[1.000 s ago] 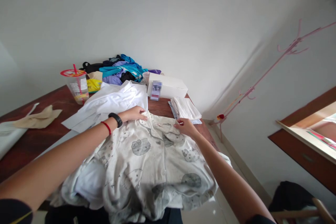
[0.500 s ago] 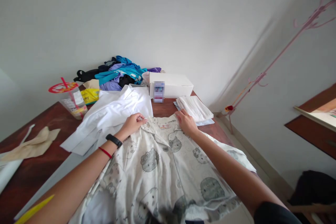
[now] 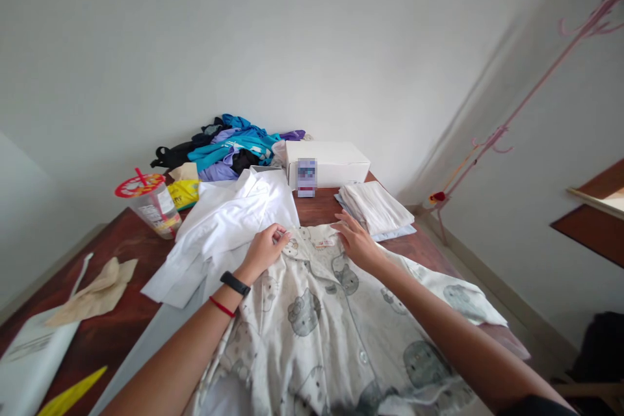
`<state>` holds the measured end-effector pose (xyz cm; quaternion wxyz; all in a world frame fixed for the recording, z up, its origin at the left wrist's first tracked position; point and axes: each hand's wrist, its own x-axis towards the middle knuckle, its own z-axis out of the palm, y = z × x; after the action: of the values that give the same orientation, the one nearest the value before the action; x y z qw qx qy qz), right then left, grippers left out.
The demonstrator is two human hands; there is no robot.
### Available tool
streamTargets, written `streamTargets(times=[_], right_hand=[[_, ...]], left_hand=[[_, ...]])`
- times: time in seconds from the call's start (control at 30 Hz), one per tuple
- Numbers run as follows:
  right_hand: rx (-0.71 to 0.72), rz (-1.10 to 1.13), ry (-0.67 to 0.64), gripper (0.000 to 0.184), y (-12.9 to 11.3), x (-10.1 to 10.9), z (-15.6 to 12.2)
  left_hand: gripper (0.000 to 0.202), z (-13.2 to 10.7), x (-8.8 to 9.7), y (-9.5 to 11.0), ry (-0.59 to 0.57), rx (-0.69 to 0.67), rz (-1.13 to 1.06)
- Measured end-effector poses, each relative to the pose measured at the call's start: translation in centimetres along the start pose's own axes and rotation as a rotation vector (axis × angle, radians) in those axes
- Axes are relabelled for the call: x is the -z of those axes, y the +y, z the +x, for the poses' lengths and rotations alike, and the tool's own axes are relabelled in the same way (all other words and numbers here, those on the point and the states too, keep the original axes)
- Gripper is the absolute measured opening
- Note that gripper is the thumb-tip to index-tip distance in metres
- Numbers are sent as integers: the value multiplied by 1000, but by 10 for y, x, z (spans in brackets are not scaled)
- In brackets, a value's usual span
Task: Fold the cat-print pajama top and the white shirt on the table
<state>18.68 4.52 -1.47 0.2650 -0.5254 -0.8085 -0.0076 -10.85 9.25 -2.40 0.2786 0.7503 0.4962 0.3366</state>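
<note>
One patterned shirt [image 3: 331, 338] lies spread on the worktop [image 3: 314, 210], in front of the white box [image 3: 336, 155]. Besides that one box there are one small pack [image 3: 307, 179] against its front, one heap of clothes [image 3: 234, 146] to its left, one white garment [image 3: 229, 214] to its front left, one cup [image 3: 160, 211] with one red straw [image 3: 141, 177] and one yellow packet [image 3: 182, 194] farther left, and one brown napkin [image 3: 104, 292] nearer the viewer on that side. Folded cloths [image 3: 375, 205], at least one white and one pale blue, sit at the box's front right.

Two hands reach toward the box. The left hand [image 3: 267, 247] is curled at the left of the shirt's collar; I cannot tell whether its fingers grip the cloth. The right hand [image 3: 361, 246] is loosely spread at the collar's other side, its fingers extended and somewhat apart.

The left arm covers part of the shirt, whose hem is cut off below. The pack's face is pixelated, the heap's pieces overlap too much to count, and a yellow shape [image 3: 73, 393], well to the box's front left, is hard to make out
</note>
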Motion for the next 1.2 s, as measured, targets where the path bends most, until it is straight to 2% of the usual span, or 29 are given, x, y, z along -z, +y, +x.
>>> streamTargets(times=[0.1, 0.2, 0.3, 0.43, 0.53, 0.67, 0.77, 0.9, 1.0, 1.2], right_hand=[[-24, 95, 3, 33, -17, 23, -24], [-124, 151, 30, 29, -22, 45, -60], [-286, 169, 105, 29, -17, 63, -106], [-590, 182, 199, 35, -5, 79, -173], [-712, 70, 211, 35, 0, 87, -217], [-726, -159, 202, 36, 0, 93, -257], [-725, -254, 240, 41, 3, 89, -274], [-747, -225, 235, 61, 12, 78, -280], [-800, -158, 184, 74, 18, 73, -273], [-933, -117, 136, 87, 41, 75, -251]], left_hand=[[31, 1, 0, 1, -4, 7, -14], [29, 2, 0, -1, -5, 18, -9], [30, 2, 0, -3, -5, 23, -16], [28, 3, 1, -3, -4, -2, -46], [28, 3, 3, -2, -11, 13, -50], [30, 3, 4, -1, -21, 25, -44], [30, 3, 4, -2, -27, 29, -44], [28, 4, 4, -3, -31, 28, -41], [28, 3, 4, -3, -32, 25, -45], [26, 0, 4, 0, -21, 23, -74]])
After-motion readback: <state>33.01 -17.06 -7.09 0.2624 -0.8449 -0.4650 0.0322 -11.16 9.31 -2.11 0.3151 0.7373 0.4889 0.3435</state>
